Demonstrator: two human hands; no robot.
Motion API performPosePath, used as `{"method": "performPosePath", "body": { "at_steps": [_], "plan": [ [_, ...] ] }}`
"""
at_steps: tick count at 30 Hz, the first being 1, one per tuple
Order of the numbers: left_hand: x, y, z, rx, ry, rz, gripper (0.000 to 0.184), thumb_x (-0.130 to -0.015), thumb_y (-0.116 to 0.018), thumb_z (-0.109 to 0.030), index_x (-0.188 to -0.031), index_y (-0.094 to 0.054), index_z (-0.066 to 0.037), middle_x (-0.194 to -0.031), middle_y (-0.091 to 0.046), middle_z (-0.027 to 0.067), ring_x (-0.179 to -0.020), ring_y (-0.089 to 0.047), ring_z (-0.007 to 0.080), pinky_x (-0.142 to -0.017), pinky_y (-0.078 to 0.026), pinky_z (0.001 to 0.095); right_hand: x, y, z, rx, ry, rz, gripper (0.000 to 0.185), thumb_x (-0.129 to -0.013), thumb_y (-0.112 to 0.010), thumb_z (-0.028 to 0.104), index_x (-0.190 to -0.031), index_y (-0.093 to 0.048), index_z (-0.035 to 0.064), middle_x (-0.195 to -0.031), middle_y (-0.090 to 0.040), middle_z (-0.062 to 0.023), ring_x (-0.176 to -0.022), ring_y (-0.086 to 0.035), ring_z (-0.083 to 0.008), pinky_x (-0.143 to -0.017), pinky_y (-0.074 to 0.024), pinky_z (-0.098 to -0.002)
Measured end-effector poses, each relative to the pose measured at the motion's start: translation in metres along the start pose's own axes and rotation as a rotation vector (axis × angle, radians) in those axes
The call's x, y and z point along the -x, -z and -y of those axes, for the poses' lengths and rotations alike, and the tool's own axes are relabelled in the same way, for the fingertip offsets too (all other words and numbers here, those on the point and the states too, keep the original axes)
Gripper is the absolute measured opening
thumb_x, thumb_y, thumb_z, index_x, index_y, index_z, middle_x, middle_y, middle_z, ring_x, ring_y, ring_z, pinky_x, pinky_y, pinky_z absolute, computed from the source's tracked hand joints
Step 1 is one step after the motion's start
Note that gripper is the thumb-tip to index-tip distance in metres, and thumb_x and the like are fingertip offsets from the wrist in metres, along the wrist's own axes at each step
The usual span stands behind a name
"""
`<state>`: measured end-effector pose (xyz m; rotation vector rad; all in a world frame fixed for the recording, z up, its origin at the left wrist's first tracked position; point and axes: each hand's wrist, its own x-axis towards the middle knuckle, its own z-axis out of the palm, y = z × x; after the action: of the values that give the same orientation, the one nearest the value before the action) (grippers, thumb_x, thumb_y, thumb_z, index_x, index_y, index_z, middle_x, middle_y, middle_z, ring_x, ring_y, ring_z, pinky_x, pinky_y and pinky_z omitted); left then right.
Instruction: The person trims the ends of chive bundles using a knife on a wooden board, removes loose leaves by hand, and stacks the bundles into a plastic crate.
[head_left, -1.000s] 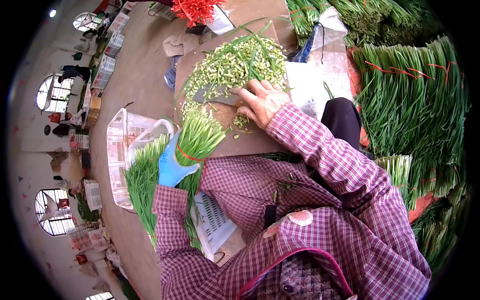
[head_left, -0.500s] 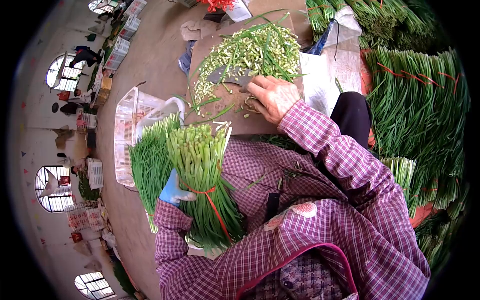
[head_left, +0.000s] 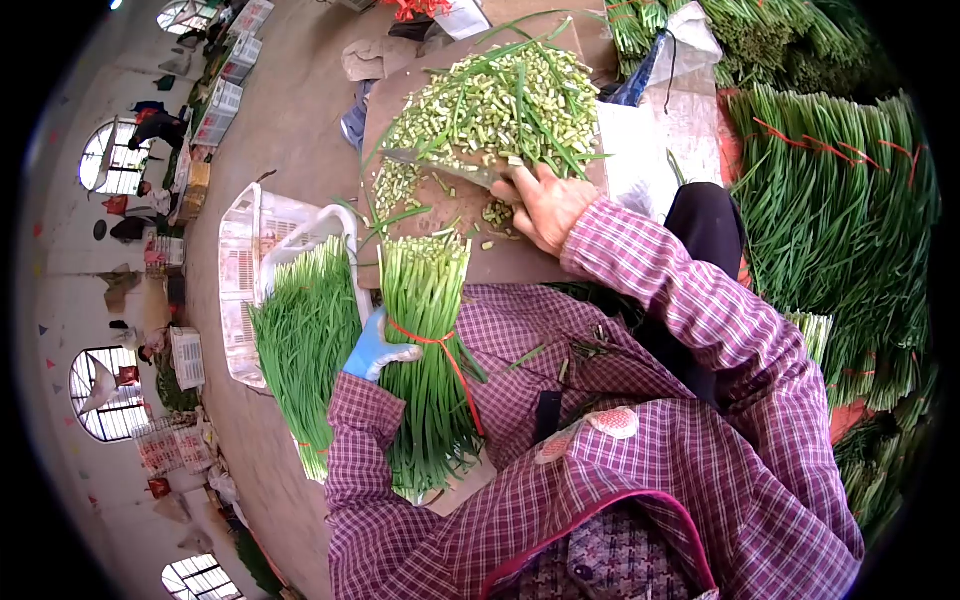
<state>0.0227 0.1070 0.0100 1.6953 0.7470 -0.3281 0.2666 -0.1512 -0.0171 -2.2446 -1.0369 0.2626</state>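
Gripping a green bundle point(head_left: 428, 395) at its red tie point(head_left: 432, 341), the gloved left hand point(head_left: 380, 348) has its pale ends point(head_left: 424, 262) by the board point(head_left: 525, 264). Past that, the right hand point(head_left: 550, 208) has its fingers curled round a knife point(head_left: 440, 166), chopped stalks point(head_left: 490, 95) heaped just beyond.

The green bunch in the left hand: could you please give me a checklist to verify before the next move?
1. Left grip: ok, the gloved left hand holds the bunch.
2. Tie: ok, the red tie goes around the bunch.
3. Knife: ok, the right hand holds the knife.
4. Fingers away from blade: ok, left hand and blade are apart.
5. Board clear: not ok, chopped pieces cover much of it.
6. Blade sharpness: cannot tell.
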Motion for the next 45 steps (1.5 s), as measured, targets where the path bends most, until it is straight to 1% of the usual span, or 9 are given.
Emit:
{"method": "performPosePath", "body": {
  "at_steps": [4, 12, 22, 26, 31, 34, 38, 42, 45],
  "plan": [
    [-0.002, -0.008, 0.006, 0.068, -0.14, 0.017, 0.094, -0.057, -0.088, -0.007, -0.138, -0.04, 0.0, -0.123, -0.059, 0.0122, -0.104, -0.061, 0.0199, -0.081, -0.056, 0.0325, 0.038, -0.002, -0.009, -0.176, 0.128, -0.004, 0.029, -0.091, -0.053, 0.032, -0.105, -0.047, 0.0063, -0.069, -0.063, -0.0205, -0.067, -0.065, -0.038, -0.062, -0.052, -0.0492],
    [0.003, -0.012, -0.001, 0.042, -0.014, 0.022, 0.098, -0.056, -0.089, -0.008, -0.139, -0.039, 0.0, -0.124, -0.058, 0.0124, -0.106, -0.061, 0.0215, -0.088, -0.053, 0.0342, 0.061, 0.025, 0.004, -0.136, 0.16, 0.215, 0.035, -0.095, -0.052, 0.039, -0.102, -0.05, 0.0047, -0.065, -0.063, -0.0197, -0.063, -0.065, -0.0376, -0.054, -0.0525, -0.0477],
    [-0.002, -0.008, 0.01, 0.033, -0.12, 0.032, 0.09, -0.058, -0.09, -0.018, -0.133, -0.044, 0.001, -0.12, -0.06, 0.0126, -0.101, -0.061, 0.0189, -0.082, -0.053, 0.0311, 0.028, -0.014, 0.035, 0.135, 0.151, 0.164, 0.03, -0.094, -0.053, 0.038, -0.109, -0.052, 0.0111, -0.057, -0.062, -0.0131, -0.053, -0.065, -0.0312, -0.047, -0.0503, -0.0423],
    [0.018, -0.005, 0.007, 0.089, 0.018, -0.008, 0.091, -0.057, -0.086, -0.012, -0.135, -0.041, 0.002, -0.118, -0.061, 0.0142, -0.089, -0.063, 0.0162, -0.07, -0.054, 0.0275, -0.01, -0.021, 0.026, 0.335, 0.172, 0.212, 0.037, -0.096, -0.05, 0.041, -0.117, -0.048, 0.0107, -0.075, -0.065, -0.0189, -0.056, -0.065, -0.0287, -0.043, -0.0493, -0.0423],
    [0.064, 0.012, 0.035, 0.444, -0.019, 0.109, 0.089, -0.06, -0.08, -0.007, -0.138, -0.037, 0.004, -0.118, -0.06, 0.0161, -0.089, -0.063, 0.0175, -0.071, -0.054, 0.0295, -0.031, -0.001, -0.005, 0.449, 0.085, 0.032, 0.046, -0.095, -0.052, 0.039, -0.136, -0.043, 0.0199, -0.111, -0.056, -0.012, -0.098, -0.06, -0.0265, -0.083, -0.0487, -0.0436],
    [0.071, 0.006, 0.067, 0.655, -0.091, 0.162, 0.087, -0.062, -0.079, -0.008, -0.137, -0.038, 0.004, -0.119, -0.06, 0.0169, -0.091, -0.063, 0.0188, -0.073, -0.054, 0.0309, -0.004, 0.015, 0.018, 0.306, 0.299, -0.288, 0.039, -0.09, -0.06, 0.04, -0.119, -0.056, 0.0144, -0.1, -0.058, -0.0114, -0.096, -0.062, -0.0288, -0.077, -0.0511, -0.0414],
    [0.059, -0.02, 0.093, 0.824, -0.166, 0.167, 0.084, -0.065, -0.078, -0.008, -0.137, -0.038, 0.005, -0.12, -0.059, 0.0179, -0.094, -0.063, 0.0204, -0.075, -0.054, 0.0328, 0.061, 0.017, 0.075, -0.193, 0.397, -0.151, 0.039, -0.088, -0.062, 0.043, -0.086, -0.057, 0.005, -0.075, -0.06, -0.0102, -0.065, -0.063, -0.031, -0.059, -0.052, -0.04],
    [0.05, -0.027, 0.103, 0.889, -0.212, 0.195, 0.081, -0.068, -0.077, -0.009, -0.137, -0.038, 0.005, -0.121, -0.058, 0.0189, -0.096, -0.063, 0.0221, -0.078, -0.054, 0.0346, 0.075, -0.002, 0.097, -0.298, 0.389, -0.067, 0.045, -0.084, -0.067, 0.046, -0.079, -0.057, 0.0031, -0.074, -0.062, -0.0119, -0.066, -0.063, -0.0336, -0.06, -0.0509, -0.0418],
    [0.054, -0.03, 0.107, 0.913, -0.24, 0.189, 0.078, -0.07, -0.076, -0.009, -0.137, -0.038, 0.006, -0.122, -0.058, 0.0196, -0.098, -0.063, 0.0234, -0.08, -0.054, 0.036, 0.075, -0.009, 0.103, -0.308, 0.44, -0.079, 0.031, -0.083, -0.067, 0.033, -0.081, -0.057, 0.0033, -0.074, -0.063, -0.0125, -0.065, -0.063, -0.0334, -0.061, -0.0504, -0.0445]
  ]
}}
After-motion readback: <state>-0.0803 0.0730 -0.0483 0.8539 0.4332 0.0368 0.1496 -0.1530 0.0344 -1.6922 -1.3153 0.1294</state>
